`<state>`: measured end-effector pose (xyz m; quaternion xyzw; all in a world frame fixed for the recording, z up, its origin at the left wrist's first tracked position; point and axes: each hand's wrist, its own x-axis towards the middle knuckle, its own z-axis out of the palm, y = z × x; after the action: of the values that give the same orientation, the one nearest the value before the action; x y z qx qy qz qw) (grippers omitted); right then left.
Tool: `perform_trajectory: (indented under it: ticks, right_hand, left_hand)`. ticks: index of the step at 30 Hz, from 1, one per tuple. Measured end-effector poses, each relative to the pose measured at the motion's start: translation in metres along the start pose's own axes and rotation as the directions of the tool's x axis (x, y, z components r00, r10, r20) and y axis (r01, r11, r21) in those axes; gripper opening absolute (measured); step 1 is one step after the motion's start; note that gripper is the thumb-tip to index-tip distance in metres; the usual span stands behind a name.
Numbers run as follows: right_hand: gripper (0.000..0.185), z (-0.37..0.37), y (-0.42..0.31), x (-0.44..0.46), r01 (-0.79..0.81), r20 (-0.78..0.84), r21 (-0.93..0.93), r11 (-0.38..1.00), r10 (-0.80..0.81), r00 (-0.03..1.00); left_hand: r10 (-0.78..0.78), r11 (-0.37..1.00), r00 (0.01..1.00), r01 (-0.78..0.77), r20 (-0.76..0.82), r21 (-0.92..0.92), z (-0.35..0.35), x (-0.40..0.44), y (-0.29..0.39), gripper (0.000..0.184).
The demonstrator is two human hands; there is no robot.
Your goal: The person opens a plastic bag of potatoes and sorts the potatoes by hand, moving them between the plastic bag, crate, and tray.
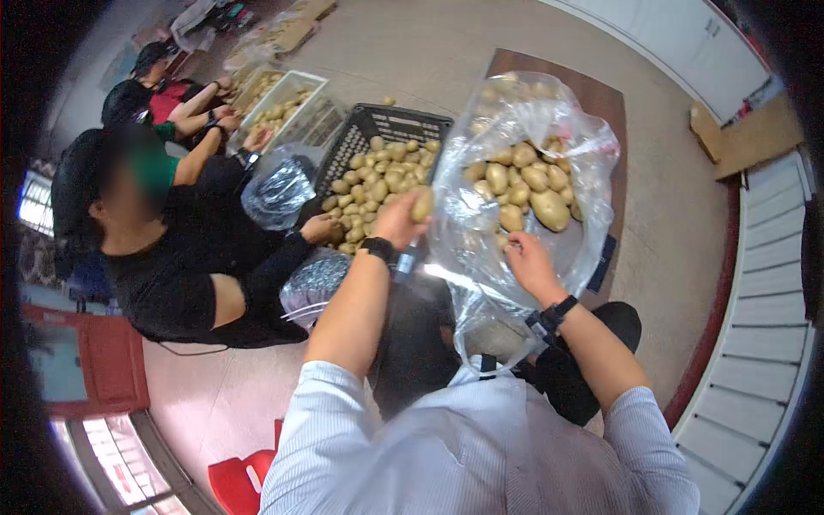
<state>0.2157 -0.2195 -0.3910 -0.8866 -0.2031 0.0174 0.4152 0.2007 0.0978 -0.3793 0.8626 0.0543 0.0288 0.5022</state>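
Note:
My left hand [400, 221] is closed round a potato [422, 204], between the crate and the bag. Below and left of it, a black plastic crate [386, 114] holds many loose potatoes [388, 175]. In front of me lies a large clear plastic bag [459, 232], its mouth wide, with several potatoes [534, 178] inside. My right hand [532, 264] is at the near side of the bag's opening. Its fingers are drawn together beside a small potato or a fold of plastic; I cannot tell which they grip.
A co-worker's hand [322, 228] reaches to the crate from the left. Farther back, other people sit beside white crates [296, 107] of potatoes. Filled plastic bags [279, 190] stand near the co-worker. A brown board [601, 112] lies under the clear bag. White cabinets line the right.

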Motion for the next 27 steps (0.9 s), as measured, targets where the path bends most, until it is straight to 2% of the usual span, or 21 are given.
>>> perform_trajectory:
  ticks: [1,2,3,5,7,8,9,10,11,12,13,14,16,17,19,20,22,23,24,25,27]
  right_hand:
    - [0.026,-0.004,-0.003,-0.004,-0.013,-0.012,-0.01,1.0,0.013,1.0]
    - [0.025,-0.006,-0.008,-0.009,-0.071,0.079,0.035,0.997,0.068,0.995]
    - [0.025,-0.007,-0.012,-0.014,-0.132,0.175,0.078,0.988,0.116,0.978]
    - [0.021,0.007,0.003,-0.024,-0.064,0.143,0.004,0.998,0.062,0.988]
    - [0.016,0.012,-0.006,-0.029,0.098,0.195,-0.057,0.994,-0.085,0.977]
    - [0.016,0.014,-0.01,-0.031,0.092,0.19,-0.057,0.994,-0.08,0.979]
    - [0.015,0.017,-0.012,-0.033,0.146,0.262,-0.097,0.984,-0.116,0.958]
    - [0.013,0.02,-0.01,-0.037,0.203,0.334,-0.134,0.97,-0.148,0.931]
    - [0.013,0.024,-0.009,-0.041,0.198,0.33,-0.135,0.971,-0.145,0.933]
    - [0.013,0.03,-0.005,-0.046,0.305,0.305,-0.12,0.945,-0.257,0.917]
    - [0.013,0.035,-0.002,-0.05,0.41,0.281,-0.108,0.906,-0.368,0.886]
    - [0.013,0.041,0.002,-0.053,0.409,0.281,-0.109,0.906,-0.367,0.887]
    - [0.012,0.051,0.004,-0.057,0.363,0.39,-0.121,0.924,-0.292,0.873]
    - [0.012,0.05,0.001,-0.057,0.363,0.391,-0.121,0.924,-0.292,0.873]
    - [0.013,0.046,-0.007,-0.056,0.316,0.443,-0.185,0.931,-0.208,0.872]
    - [0.013,0.043,-0.01,-0.055,0.317,0.443,-0.185,0.93,-0.208,0.872]
    - [0.014,0.039,-0.014,-0.05,0.372,0.499,-0.201,0.906,-0.232,0.835]
    - [0.014,0.04,-0.014,-0.048,0.372,0.5,-0.202,0.906,-0.231,0.834]
    - [0.014,0.043,-0.014,-0.046,0.319,0.503,-0.199,0.927,-0.183,0.845]
    - [0.014,0.045,-0.014,-0.044,0.266,0.506,-0.195,0.944,-0.135,0.852]
    - [0.014,0.048,-0.013,-0.039,0.295,0.503,-0.176,0.939,-0.171,0.847]
  left_hand:
    - [-0.281,0.869,0.959,0.243,-0.026,-0.432,-0.003,0.003,0.008,0.045]
    - [-0.604,0.323,0.775,0.451,0.185,-0.832,-0.009,0.003,0.014,0.036]
    - [-0.624,0.317,0.767,0.425,0.151,-0.848,-0.008,0.006,0.0,0.032]
    - [-0.66,0.244,0.746,0.319,0.083,-0.916,-0.01,0.009,-0.024,0.032]
    - [-0.71,0.262,0.703,0.318,0.041,-0.911,-0.014,0.006,-0.021,0.031]
    - [-0.754,0.278,0.657,0.314,-0.004,-0.908,-0.016,0.004,-0.019,0.029]
    - [-0.753,0.28,0.658,0.32,0.0,-0.905,-0.016,0.001,-0.033,0.029]
    - [-0.636,0.513,0.758,0.278,-0.142,-0.812,-0.016,-0.004,-0.04,0.028]
    - [-0.688,0.435,0.714,0.263,-0.129,-0.861,-0.016,0.001,-0.045,0.026]
    - [-0.736,0.356,0.667,0.236,-0.115,-0.904,-0.019,0.002,-0.03,0.024]
    - [-0.735,0.356,0.668,0.237,-0.114,-0.904,-0.019,0.003,-0.049,0.024]
    - [-0.531,0.704,0.813,0.266,-0.24,-0.658,-0.02,0.003,-0.091,0.023]
    - [-0.277,0.932,0.926,0.194,-0.255,-0.306,-0.023,0.007,-0.157,0.023]
    - [-0.287,0.931,0.922,0.203,-0.261,-0.305,-0.023,0.006,-0.151,0.023]
    - [-0.462,0.799,0.854,0.284,-0.239,-0.53,-0.02,0.004,-0.102,0.023]
    - [-0.63,0.601,0.753,0.318,-0.189,-0.734,-0.017,0.006,-0.061,0.022]
    - [-0.67,0.553,0.724,0.339,-0.165,-0.761,-0.007,0.006,-0.014,0.022]
    - [-0.673,0.549,0.724,0.352,-0.151,-0.759,-0.002,0.007,0.01,0.023]
    - [-0.593,0.647,0.799,0.397,-0.102,-0.652,0.003,0.006,0.033,0.024]
    - [-0.512,0.737,0.858,0.417,-0.036,-0.531,0.01,0.006,0.044,0.026]
    - [-0.358,0.82,0.919,0.393,0.163,-0.416,0.023,0.006,0.058,0.027]
